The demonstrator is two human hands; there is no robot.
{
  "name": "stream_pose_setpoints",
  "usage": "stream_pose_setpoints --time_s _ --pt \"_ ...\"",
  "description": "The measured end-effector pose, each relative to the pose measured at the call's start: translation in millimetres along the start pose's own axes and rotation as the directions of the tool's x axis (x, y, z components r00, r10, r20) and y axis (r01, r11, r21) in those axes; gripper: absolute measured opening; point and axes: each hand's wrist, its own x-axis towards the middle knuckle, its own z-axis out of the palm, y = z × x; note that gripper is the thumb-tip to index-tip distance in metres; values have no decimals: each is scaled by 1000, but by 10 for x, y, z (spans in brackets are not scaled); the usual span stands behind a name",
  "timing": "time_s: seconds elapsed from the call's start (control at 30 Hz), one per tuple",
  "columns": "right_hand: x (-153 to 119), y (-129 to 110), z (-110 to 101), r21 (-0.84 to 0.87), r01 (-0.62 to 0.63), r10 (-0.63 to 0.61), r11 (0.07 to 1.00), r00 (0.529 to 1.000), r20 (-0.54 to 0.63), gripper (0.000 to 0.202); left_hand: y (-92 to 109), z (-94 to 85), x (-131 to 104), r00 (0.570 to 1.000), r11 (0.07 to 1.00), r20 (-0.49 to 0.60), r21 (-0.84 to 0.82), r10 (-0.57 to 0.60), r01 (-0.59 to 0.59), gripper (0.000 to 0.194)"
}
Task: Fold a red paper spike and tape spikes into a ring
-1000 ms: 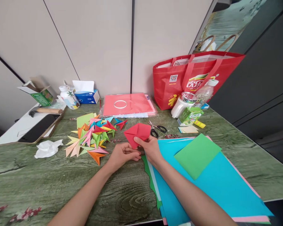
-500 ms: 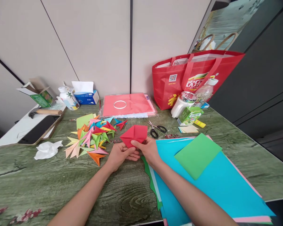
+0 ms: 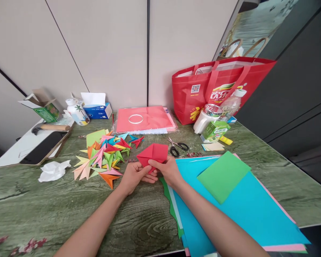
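Note:
Between my two hands is a folded piece of red paper (image 3: 155, 152), creased down its middle and pointed at the left. My left hand (image 3: 135, 175) grips its lower left edge, with the fingers curled beneath. The thumb of my right hand (image 3: 168, 170) presses on its lower front, and the other fingers are behind it, mostly hidden. A heap of folded paper pieces (image 3: 107, 153) in many colours lies just left of my hands. Scissors with black handles (image 3: 177, 146) rest beyond my right hand. Under my right forearm spread large blue paper sheets (image 3: 246, 207).
A green paper square (image 3: 224, 177) lies on the blue sheets. At the back are a red bag (image 3: 192, 103), a white mug (image 3: 202, 121), a green carton (image 3: 215, 131), a packet of pink paper (image 3: 147, 123) and a blue tissue box (image 3: 98, 111). Crumpled tissue (image 3: 54, 171) and a phone (image 3: 44, 147) lie left.
The red paper has tilted slightly, and a lower tip of it now shows between my thumbs. Both hands keep nearly the same place and grip.

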Motion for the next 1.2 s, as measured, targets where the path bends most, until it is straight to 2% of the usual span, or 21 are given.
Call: stream_pose_setpoints --time_s 0.23,0.4,0.63,0.97,1.07,1.2 --pt "0 2 4 6 13 -13 1000 1000 -8 27 -24 3 1 1000 1000 15 -7 -4 4 28" --pt "9 19 -2 -15 28 -29 999 999 -17 29 -34 5 5 1000 1000 -13 -17 -21 20 27" --pt "48 -17 -63 -31 -7 9 1000 998 59 34 -24 -17 20 998 998 -70 -62 9 -14 23" --pt "73 16 -72 -25 28 -29 999 1000 -2 29 -16 -12 10 998 1000 -59 -17 9 -10 21" --pt "67 -13 -84 -52 41 -39 998 998 52 32 -13 -16 10 996 1000 -92 -21 13 -15 23" --pt "82 -48 -136 -98 23 -1 995 976 219 37 3 -24 17 989 999 -144 -17 42 -45 26"
